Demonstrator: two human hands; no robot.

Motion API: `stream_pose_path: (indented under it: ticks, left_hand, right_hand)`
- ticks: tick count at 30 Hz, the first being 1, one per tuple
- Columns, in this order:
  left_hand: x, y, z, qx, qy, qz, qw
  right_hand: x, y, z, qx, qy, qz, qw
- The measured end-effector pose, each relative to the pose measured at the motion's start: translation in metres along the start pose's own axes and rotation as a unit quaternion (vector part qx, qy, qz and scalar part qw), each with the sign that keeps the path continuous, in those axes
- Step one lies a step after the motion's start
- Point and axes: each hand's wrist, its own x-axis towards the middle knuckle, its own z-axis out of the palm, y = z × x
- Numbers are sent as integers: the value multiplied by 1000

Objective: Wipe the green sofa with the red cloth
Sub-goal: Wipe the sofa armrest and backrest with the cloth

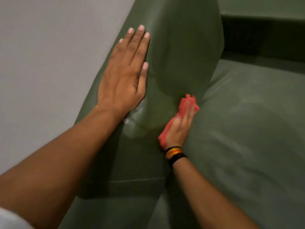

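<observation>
The wiping is under way, and by the look of things only a part of the green sofa (247, 129) is being covered at this moment. The right hand (177, 129) lies flat on the red cloth (188, 104), fingers stretched out and close together, pressing the bunched cloth against the inner face of the armrest (178, 55) just where it meets the seat cushion (255, 154); the hand looks slightly blurred, which suggests a stroke in progress. Cloth pokes out beyond the fingertips and along the thumb side of the palm, so it is pinned under the palm rather than pinched. The left hand (122, 75) rests open on the top of the armrest, fingers straight and side by side, thumb tucked alongside — it seems to be bracing the body and holds nothing. A paler, shiny patch on the armrest below the left wrist, and faint streaks across the seat cushion, may be damp wiped areas or just light on the fabric; I cannot tell which. Judging from that, the armrest's inner side is the part in hand, while the seat, the backrest (264, 7) and the rest of the sofa out of view probably remain — how much is truly done cannot be read from here. A grey wall (49, 55) runs beside the armrest.
</observation>
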Motion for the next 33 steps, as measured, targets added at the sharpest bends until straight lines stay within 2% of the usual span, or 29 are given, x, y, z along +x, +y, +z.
stream_pose_path:
  ticks: [3,5,7,10,12,15,17,20,21,23,26,28,30,33]
  left_hand:
    - [-3,-3,3,13,1,8,1000]
    - [-4,-4,4,15,11,10,1000]
    - [2,-2,1,-15,6,12,1000]
    - [-14,-17,-17,-92,-48,18,994]
    - [-57,-31,-37,-111,-78,22,991]
    - [-136,-26,-58,-112,-82,-42,989]
    - [-157,-18,-57,-98,-73,-57,991]
    - [-154,-18,-50,-105,-62,-61,991]
    - [-152,-21,-48,-109,-60,-59,990]
    - [-154,-27,-43,-109,-52,-44,992]
    - [-156,-30,-39,-117,-52,-33,991]
    - [-155,-29,-42,-112,-43,-36,992]
    - [-155,-27,-43,-96,-25,-37,994]
    - [-156,-27,-39,-101,-14,-33,994]
  right_hand:
    - [30,25,-3,60,69,137,986]
    - [22,-2,3,85,85,133,984]
    - [-7,-50,10,81,72,89,990]
    - [-70,-124,8,60,-31,-92,993]
    - [-88,-126,0,38,-108,-191,975]
    - [-73,-88,-16,-13,-163,-257,952]
    - [-47,-76,-12,-15,-135,-207,969]
    - [-10,-97,7,57,-29,-46,997]
    - [-11,-106,11,71,-12,-29,997]
    - [-49,-116,14,66,-25,-82,994]
    - [-142,-97,0,27,-132,-233,963]
    - [-150,-72,-11,-6,-161,-280,946]
    - [-104,-66,-7,-10,-126,-252,959]
    - [-15,-99,8,56,-17,-102,993]
